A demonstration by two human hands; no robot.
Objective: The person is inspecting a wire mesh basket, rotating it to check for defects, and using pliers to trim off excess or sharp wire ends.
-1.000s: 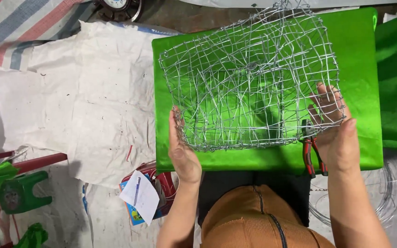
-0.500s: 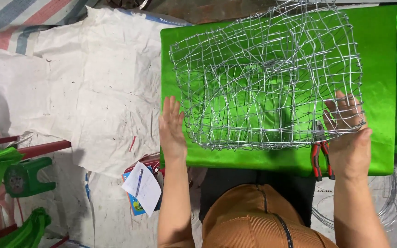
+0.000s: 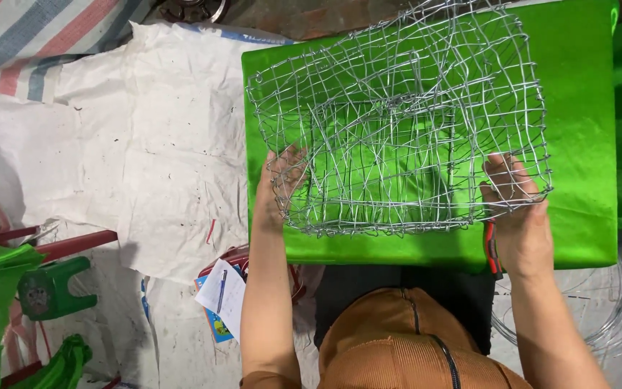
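Both forearms reach forward from the near edge. The left hand (image 3: 280,189) presses its fingers against the near-left corner of the box-shaped silver wire-mesh cage (image 3: 397,122); the right hand (image 3: 516,216) has its fingers hooked into the near-right corner. The cage sits on the bright green desk (image 3: 584,144), with nothing inside.
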